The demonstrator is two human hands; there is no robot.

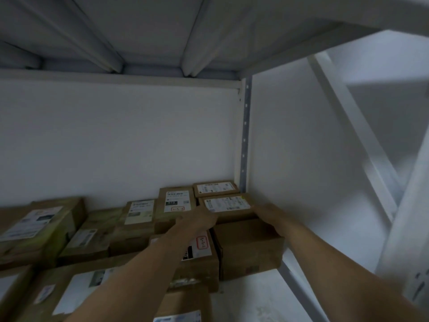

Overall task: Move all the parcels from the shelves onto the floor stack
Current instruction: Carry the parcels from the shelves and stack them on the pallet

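White metal shelving in dim light, bare wall behind, underside of the upper shelf (139, 31) overhead. Left hand (197, 220) stretched forward, fingers looking straight and laid against the left side of a small labelled parcel (228, 205), apparently not curled round it. Right hand (267, 213) at the same parcel's near right corner, fingers too blurred to say whether wrapped or flat. Parcel itself far right on the shelf, label up, resting on a larger plain carton (248, 247), close to the perforated upright (245, 135). Just behind, a second small parcel (216, 188); just left, a taller labelled box (176, 201); further left and nearer, more cartons (41, 226) packed side by side. Floor stack out of view.

Probably the start of a lift. Best done by squeezing evenly from both sides, low enough to hook fingertips under the bottom edge, then raising straight up before drawing near, so as not to drag the plain carton along or nudge the taller labelled box. Worth keeping level and clear of the perforated upright on the way out.
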